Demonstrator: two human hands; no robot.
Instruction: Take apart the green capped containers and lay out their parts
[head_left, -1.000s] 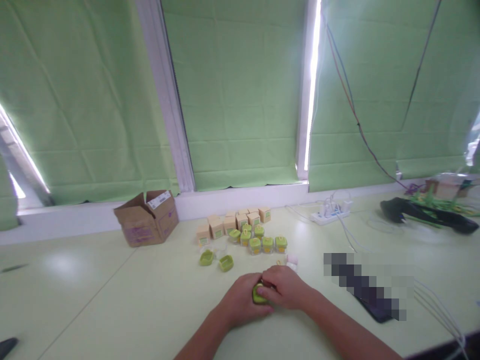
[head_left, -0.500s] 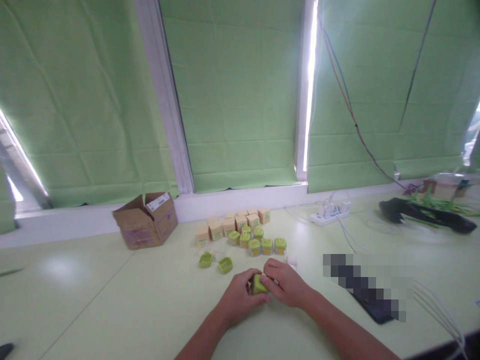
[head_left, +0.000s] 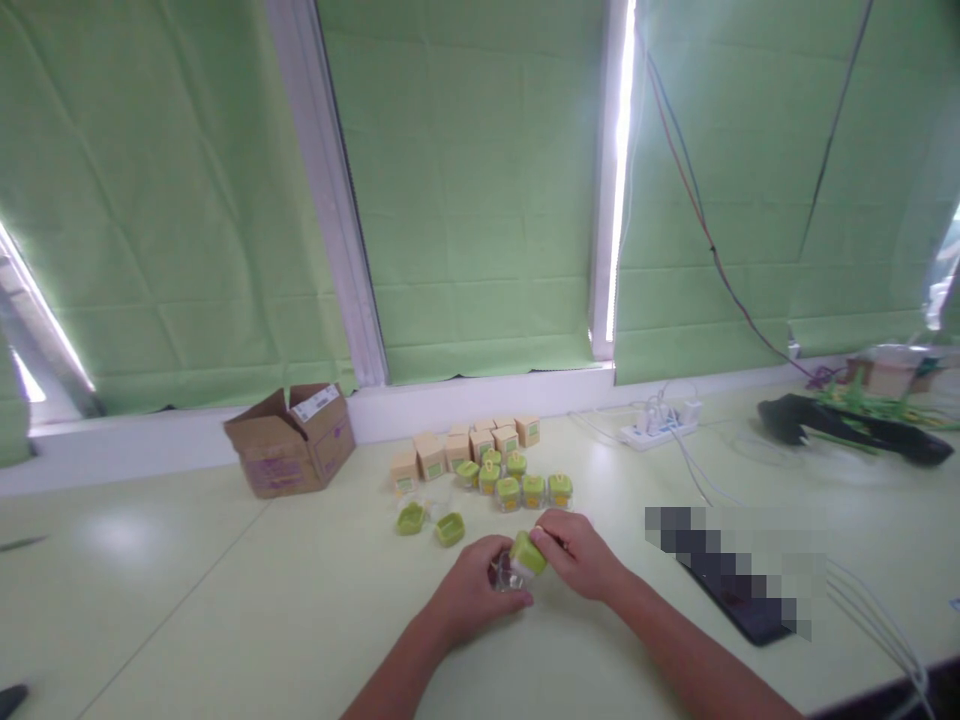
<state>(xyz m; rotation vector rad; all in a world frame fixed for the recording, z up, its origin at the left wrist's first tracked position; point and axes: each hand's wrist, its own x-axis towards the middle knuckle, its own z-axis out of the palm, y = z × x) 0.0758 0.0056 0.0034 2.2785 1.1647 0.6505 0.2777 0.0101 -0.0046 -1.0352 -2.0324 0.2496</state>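
My left hand (head_left: 480,588) is wrapped round a small clear container (head_left: 510,574) low over the table. A green lid (head_left: 529,554) sits tilted above the container, its white inner side partly showing; my right hand (head_left: 581,558) pinches it by the right edge. Beyond my hands lie two loose green lids, a left one (head_left: 411,518) and a right one (head_left: 450,529), open side up. Several clear containers with green lids (head_left: 533,490) stand grouped behind, and several small tan boxes (head_left: 431,458) are lined up at their back.
An open brown cardboard box (head_left: 292,450) stands at the back left by the wall. On the right are a white power strip (head_left: 658,430) with cables, a partly blurred-out dark flat device (head_left: 765,620) and a black curved object (head_left: 855,430).
My right hand has lifted the green lid up and to the right, so it now tilts off the container. The clear container shows in my left hand.
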